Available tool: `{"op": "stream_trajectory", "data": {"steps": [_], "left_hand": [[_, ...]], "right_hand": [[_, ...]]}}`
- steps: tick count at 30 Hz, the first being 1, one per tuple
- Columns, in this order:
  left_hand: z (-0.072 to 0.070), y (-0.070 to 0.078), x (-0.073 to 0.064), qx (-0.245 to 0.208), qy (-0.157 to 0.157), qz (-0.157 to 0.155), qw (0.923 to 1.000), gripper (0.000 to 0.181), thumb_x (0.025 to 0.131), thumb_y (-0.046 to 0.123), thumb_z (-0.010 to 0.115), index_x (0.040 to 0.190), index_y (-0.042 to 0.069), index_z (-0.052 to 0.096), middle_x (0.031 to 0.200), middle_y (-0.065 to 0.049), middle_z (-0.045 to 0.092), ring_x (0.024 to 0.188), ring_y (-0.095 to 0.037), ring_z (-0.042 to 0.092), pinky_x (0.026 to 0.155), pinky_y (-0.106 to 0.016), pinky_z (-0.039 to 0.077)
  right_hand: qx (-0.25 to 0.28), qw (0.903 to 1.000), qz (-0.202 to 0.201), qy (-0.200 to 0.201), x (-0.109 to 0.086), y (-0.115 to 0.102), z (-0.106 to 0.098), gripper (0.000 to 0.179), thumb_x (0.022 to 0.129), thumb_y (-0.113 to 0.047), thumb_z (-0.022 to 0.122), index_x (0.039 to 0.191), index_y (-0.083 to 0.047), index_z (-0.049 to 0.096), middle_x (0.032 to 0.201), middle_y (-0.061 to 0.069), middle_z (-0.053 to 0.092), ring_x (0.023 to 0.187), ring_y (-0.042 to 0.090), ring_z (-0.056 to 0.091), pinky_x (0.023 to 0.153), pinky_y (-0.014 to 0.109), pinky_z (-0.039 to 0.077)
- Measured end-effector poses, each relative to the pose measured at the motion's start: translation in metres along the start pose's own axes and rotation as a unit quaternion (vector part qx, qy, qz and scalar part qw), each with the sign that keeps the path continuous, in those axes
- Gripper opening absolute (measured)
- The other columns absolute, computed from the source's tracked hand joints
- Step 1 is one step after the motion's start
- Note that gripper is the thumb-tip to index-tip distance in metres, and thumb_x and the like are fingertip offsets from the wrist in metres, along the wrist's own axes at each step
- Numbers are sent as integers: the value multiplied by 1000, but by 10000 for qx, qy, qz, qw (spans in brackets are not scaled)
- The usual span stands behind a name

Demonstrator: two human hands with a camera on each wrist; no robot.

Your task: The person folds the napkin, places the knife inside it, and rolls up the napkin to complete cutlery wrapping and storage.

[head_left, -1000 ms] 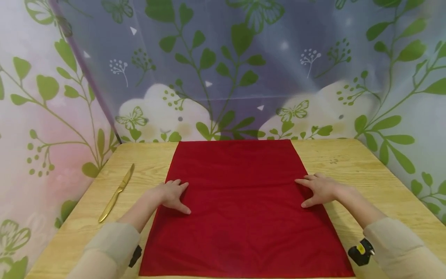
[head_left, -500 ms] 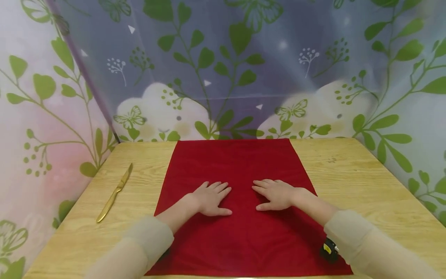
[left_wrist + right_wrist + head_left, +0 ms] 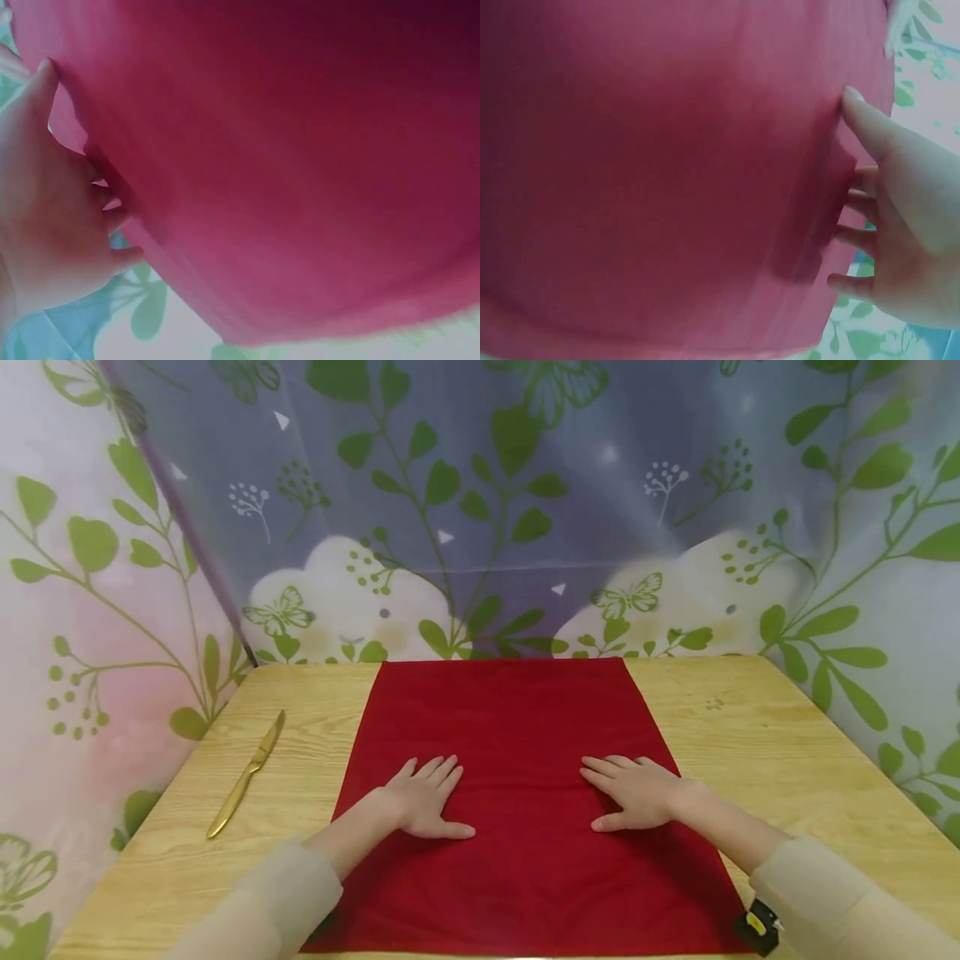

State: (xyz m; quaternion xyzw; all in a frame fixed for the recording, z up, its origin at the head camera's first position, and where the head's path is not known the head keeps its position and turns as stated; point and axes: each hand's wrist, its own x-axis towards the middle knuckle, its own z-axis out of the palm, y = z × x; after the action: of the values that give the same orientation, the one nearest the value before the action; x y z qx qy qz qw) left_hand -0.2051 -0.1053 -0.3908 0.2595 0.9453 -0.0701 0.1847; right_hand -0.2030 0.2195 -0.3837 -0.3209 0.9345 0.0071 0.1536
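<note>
A red cloth (image 3: 525, 877) lies spread flat over the middle of the wooden table, with slight creases across it. My left hand (image 3: 423, 797) rests on its left half, fingers straight and spread, thumb pointing inward. On the right half my right hand (image 3: 633, 792) lies the same way, fingers extended toward the centre. A stretch of bare cloth separates the two hands. In the left wrist view the left hand (image 3: 52, 202) touches the cloth (image 3: 285, 187); the right wrist view has the right hand (image 3: 907, 217) against the cloth (image 3: 667, 172). Neither hand holds anything.
A golden knife (image 3: 246, 777) lies on the wooden table (image 3: 780, 735) left of the cloth, blade pointing away. Behind the table hangs a patterned curtain (image 3: 480, 510) with leaves and butterflies, and similar panels stand at both sides.
Both hands have moved from the cloth's side edges inward to near its middle, then part of the way back outward. The cloth's creases look smoother. The knife has stayed in place.
</note>
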Motion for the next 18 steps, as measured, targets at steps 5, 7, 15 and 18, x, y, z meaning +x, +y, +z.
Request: {"op": "stream_trajectory", "data": {"steps": [5, 7, 15, 18], "left_hand": [[-3, -6, -9, -40, -99, -89, 9999, 91, 82, 66, 49, 147, 9, 21, 153, -7, 16, 139, -26, 14, 109, -47, 11], [-5, -7, -9, -84, -78, -43, 9999, 91, 81, 65, 50, 147, 8, 23, 153, -8, 18, 139, -27, 16, 108, -48, 12], [-10, -16, -2, -194, 410, 106, 9989, 75, 84, 57, 55, 139, 7, 42, 144, -11, 35, 133, -28, 30, 104, -47, 24], [-11, -17, -1, -284, 412, 157, 9986, 73, 85, 55, 56, 137, 6, 44, 143, -12, 37, 131, -29, 32, 103, -48, 26]], "right_hand": [[173, 9996, 104, 183, -13, 11, 3, 85, 80, -56, 61, 139, 1, 38, 145, 18, 31, 130, 39, 28, 96, 60, 28], [151, 9989, -24, 447, -17, 15, 4, 78, 81, -51, 64, 135, 2, 43, 141, 19, 37, 126, 40, 33, 94, 58, 32], [-123, 9901, -471, 1316, -46, 33, -1, 26, 73, -16, 77, 94, -8, 66, 88, -2, 57, 82, 20, 57, 69, 36, 48], [-38, 9950, -494, 870, -61, 33, -2, 20, 69, -20, 79, 76, -16, 61, 73, -10, 51, 65, 9, 50, 58, 29, 44]]}}
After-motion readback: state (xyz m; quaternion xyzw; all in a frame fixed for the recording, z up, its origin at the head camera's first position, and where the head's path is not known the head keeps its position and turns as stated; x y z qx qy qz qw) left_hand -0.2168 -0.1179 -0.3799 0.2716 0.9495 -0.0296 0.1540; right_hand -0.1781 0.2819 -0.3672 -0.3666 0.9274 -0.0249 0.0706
